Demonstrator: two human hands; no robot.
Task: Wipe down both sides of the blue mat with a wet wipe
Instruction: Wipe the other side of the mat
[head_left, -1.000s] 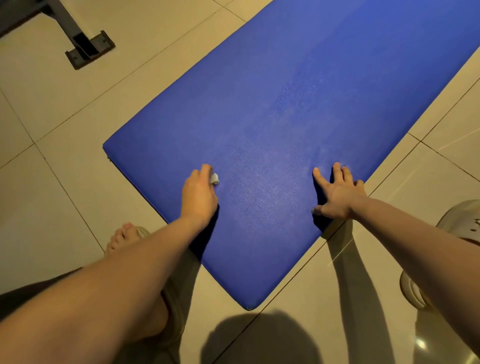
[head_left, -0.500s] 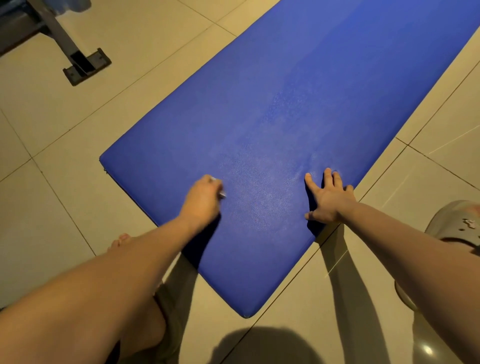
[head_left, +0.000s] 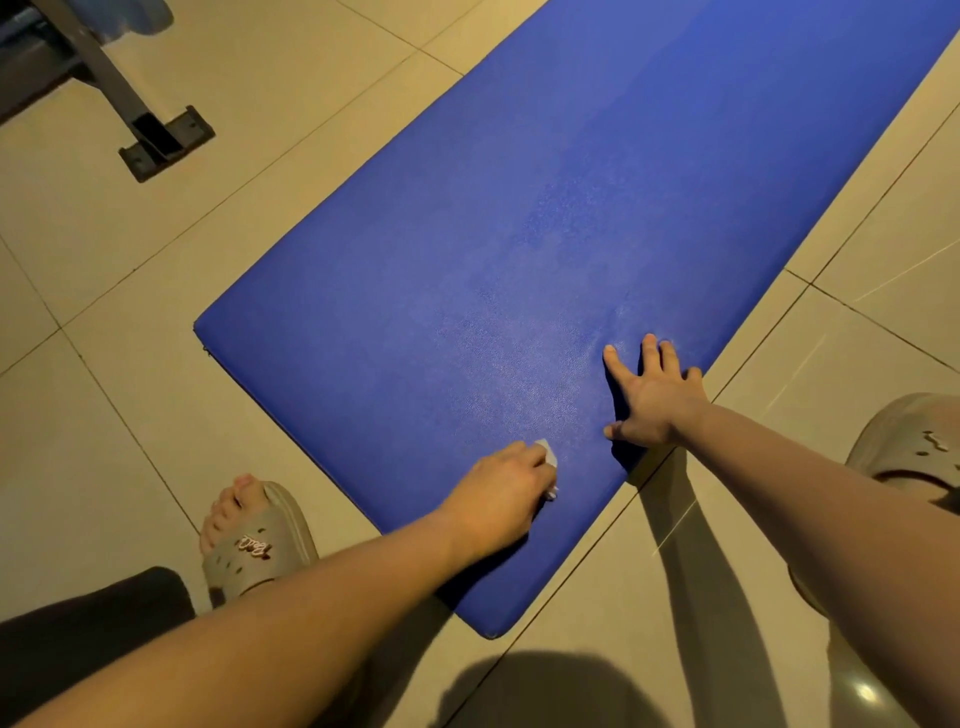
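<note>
Fingers (head_left: 537, 470) of the left hand (head_left: 498, 499) are curled round the one wet wipe (head_left: 546, 452), pressing it onto the near end of the blue mat (head_left: 519, 234). The right hand (head_left: 654, 400) is splayed flat by the mat's right edge. There's just one mat, flat on the floor (head_left: 311, 104). It looks light and floppy, so I'd flip it by a corner.

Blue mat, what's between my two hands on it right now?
Only bare blue mat, seen in the head view. The left hand grips the wet wipe; the right hand presses flat beside the mat's edge.
</note>
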